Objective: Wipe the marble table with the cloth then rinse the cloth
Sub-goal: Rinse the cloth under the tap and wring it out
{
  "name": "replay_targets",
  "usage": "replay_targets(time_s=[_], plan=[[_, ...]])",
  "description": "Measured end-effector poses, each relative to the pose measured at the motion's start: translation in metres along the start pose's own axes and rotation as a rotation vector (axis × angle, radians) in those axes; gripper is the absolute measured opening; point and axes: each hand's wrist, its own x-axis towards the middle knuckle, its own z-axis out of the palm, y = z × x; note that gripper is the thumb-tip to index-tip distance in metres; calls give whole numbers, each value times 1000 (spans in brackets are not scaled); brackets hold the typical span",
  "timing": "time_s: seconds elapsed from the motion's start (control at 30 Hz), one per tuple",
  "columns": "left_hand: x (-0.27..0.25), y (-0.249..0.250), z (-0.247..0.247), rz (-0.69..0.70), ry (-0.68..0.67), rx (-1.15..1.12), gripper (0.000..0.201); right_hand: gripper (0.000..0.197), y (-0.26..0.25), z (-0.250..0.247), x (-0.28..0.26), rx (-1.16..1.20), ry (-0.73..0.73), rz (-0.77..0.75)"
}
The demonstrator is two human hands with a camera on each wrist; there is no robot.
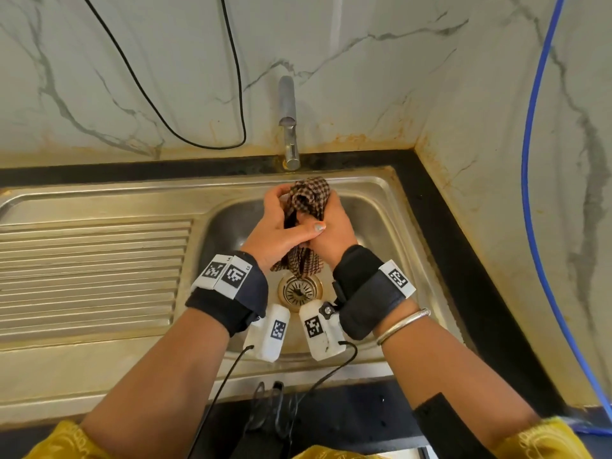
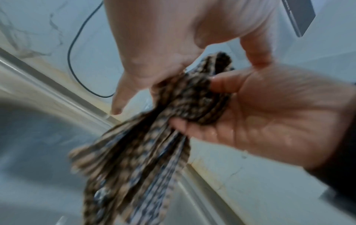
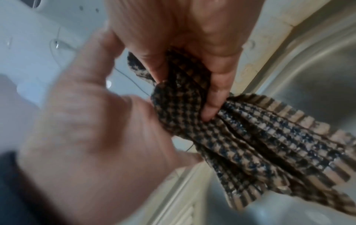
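1. Over the steel sink (image 1: 381, 193) basin, just below the tap (image 1: 288, 127), both hands meet on the checked cloth (image 1: 309, 197).
2. Left hand (image 1: 276, 226) fingers curl round its bunched middle.
3. Right hand (image 1: 334, 226) clamps it too; the loose end dangles above the drain (image 1: 299, 289).

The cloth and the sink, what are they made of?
The cloth looks like woven fabric, maybe cotton: small brown and black checks, striped edges, soft folds where the left hand and right hand bunch it. The sink looks like stainless steel: dull silver shine, pressed ridges on its draining side, some yellowish staining.
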Motion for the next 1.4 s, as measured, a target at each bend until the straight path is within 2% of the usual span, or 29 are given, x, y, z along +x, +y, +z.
replay_targets(time_s=[0.1,0.13,0.2,0.27,0.33,0.43,0.53,0.6,0.7,0.77,0.87,1.0,1.13,1.23,1.3,1.4], plan=[[-3,-12,-9,-2,-69,27,102,51,-6,1,4,176,46,20],[-4,-17,-10,6,-77,46,103,53,-8,1,4,218,37,32],[-4,-25,-9,35,-28,75,89,52,-9,1,3,255,15,37],[-4,-25,-8,49,56,106,64,51,-8,-2,1,247,13,14],[-4,-25,-10,64,60,174,42,47,-7,-8,-1,259,0,23],[-5,-27,-13,36,50,253,34,41,-6,-22,-3,258,-3,31],[-8,-35,-18,13,187,152,5,32,-8,-38,-2,214,47,10],[-8,-41,-20,-30,231,150,19,32,-8,-46,-1,169,67,0],[-9,-36,-12,-65,82,226,31,32,-9,-47,-1,160,42,-18],[-12,-31,2,-93,-15,167,48,25,-10,-41,-3,211,34,-3],[-15,-31,20,-53,5,43,66,17,-11,-31,-6,310,-6,35],[-14,-32,25,-18,125,42,55,15,-12,-27,-10,365,-37,41],[-14,-25,22,-57,108,122,41,12,-9,-34,-13,390,-24,101],[-13,-22,17,-123,154,161,45,13,3,-44,-13,365,39,120],[-12,-18,14,-150,214,136,52,23,14,-53,-12,282,73,134],[-11,-14,10,-136,248,96,62,45,26,-66,-10,46,27,190]])
